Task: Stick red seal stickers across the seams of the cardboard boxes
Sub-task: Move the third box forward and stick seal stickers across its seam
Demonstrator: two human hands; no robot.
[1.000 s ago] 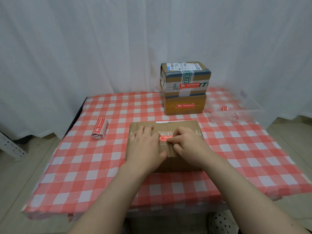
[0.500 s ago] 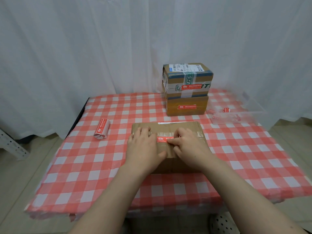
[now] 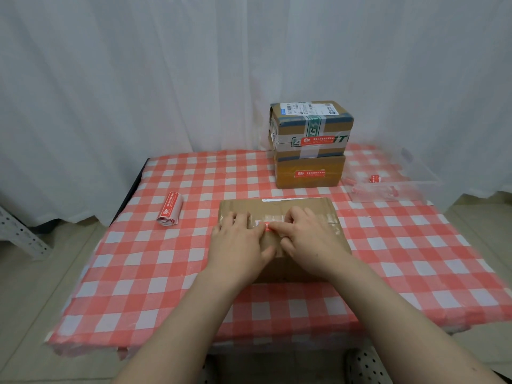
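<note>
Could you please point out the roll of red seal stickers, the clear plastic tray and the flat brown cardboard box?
roll of red seal stickers [image 3: 169,208], head view, its red face.
clear plastic tray [image 3: 415,191], head view, its near wall.
flat brown cardboard box [image 3: 318,205], head view, its bare far top.

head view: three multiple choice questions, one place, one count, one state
1. Where is the sticker roll?
A) on the tablecloth, left of the near box
B) on the floor
C) on top of a box

2. How many cardboard boxes show?
A) two
B) three
C) four

3. The near box's red sticker is
A) loose beside it
B) on its top, under fingertips
C) on its side face

1 A: it lies left of the left hand.
2 B: upper box on lower box, plus the near box.
3 B: the right hand and left hand meet over it.
</note>
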